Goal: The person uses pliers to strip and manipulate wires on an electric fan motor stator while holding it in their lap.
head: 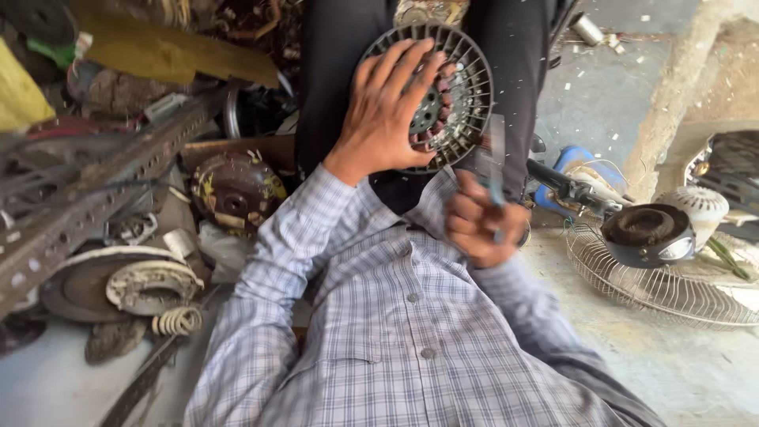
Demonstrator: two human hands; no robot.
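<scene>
Fingers point(411, 75) of my left hand point(387, 119) lie spread flat on the round finned fan motor housing point(466, 79), which rests on my lap against the dark trousers point(332, 63). My right hand point(478, 221) is closed in a fist around a thin blurred tool point(492, 154) whose tip meets the housing's lower rim. I judge this a prying or loosening step. Next move calls for steady pressure from the left hand while the tool works along the rim.

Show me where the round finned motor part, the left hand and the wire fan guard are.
round finned motor part point(471, 79), head view, on its outer fins.
left hand point(387, 111), head view, back of hand.
wire fan guard point(632, 289), head view, on its wires.
</scene>
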